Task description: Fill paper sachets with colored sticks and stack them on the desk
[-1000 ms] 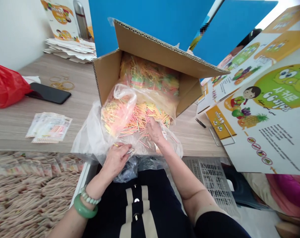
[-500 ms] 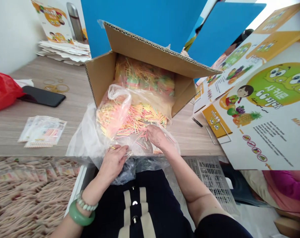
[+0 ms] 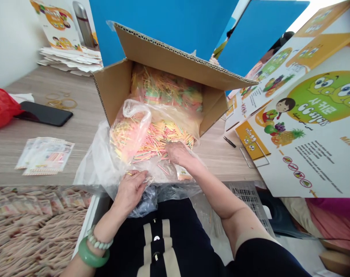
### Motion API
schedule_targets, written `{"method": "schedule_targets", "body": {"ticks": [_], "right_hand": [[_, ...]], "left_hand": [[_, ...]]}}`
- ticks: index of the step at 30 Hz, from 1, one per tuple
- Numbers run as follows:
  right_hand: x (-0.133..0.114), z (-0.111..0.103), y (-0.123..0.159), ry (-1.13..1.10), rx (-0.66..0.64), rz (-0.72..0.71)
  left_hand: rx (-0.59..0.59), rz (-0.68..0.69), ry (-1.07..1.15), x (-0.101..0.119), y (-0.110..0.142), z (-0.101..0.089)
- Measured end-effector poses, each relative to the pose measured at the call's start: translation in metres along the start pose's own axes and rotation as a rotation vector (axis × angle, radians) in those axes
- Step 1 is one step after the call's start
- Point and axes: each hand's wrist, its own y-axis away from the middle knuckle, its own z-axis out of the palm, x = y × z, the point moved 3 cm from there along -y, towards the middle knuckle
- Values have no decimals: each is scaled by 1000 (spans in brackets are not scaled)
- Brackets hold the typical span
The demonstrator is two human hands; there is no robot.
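A heap of thin pink, yellow and green sticks (image 3: 153, 140) lies in a clear plastic bag (image 3: 94, 154) at the mouth of an open cardboard box (image 3: 113, 88). Over the heap's right front, my right hand (image 3: 179, 154) has its fingers curled down onto the sticks, fingertips partly hidden among them. My left hand (image 3: 132, 189), with a ring, rests at the table edge, its fingers closed on a crinkled clear plastic packet (image 3: 148, 180). Some small printed packets (image 3: 184, 173) lie partly under my right wrist.
On the left are printed packets (image 3: 47, 156), a phone (image 3: 44, 113), rubber bands (image 3: 62, 103) and a red bag (image 3: 3, 107). Tweezers (image 3: 229, 142) lie right of the box, beside large printed cartons (image 3: 310, 134). Many filled packets (image 3: 33, 238) sit below the table at left.
My right hand has shifted slightly left over the sticks, uncovering more of the small packets by its wrist. My left hand stays nearly in place. The view has shifted a little.
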Motion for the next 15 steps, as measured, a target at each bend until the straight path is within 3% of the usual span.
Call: {"method": "schedule_targets", "body": {"ticks": [5, 9, 12, 15], "right_hand": [[12, 2, 3, -170, 95, 169], [26, 1, 8, -435, 301, 188], [33, -3, 6, -776, 483, 214], [18, -7, 3, -1254, 601, 184]], "left_hand": [[9, 2, 17, 2, 1, -1], [7, -5, 29, 0, 2, 0], [18, -23, 26, -3, 3, 2], [26, -32, 50, -4, 2, 3]]}}
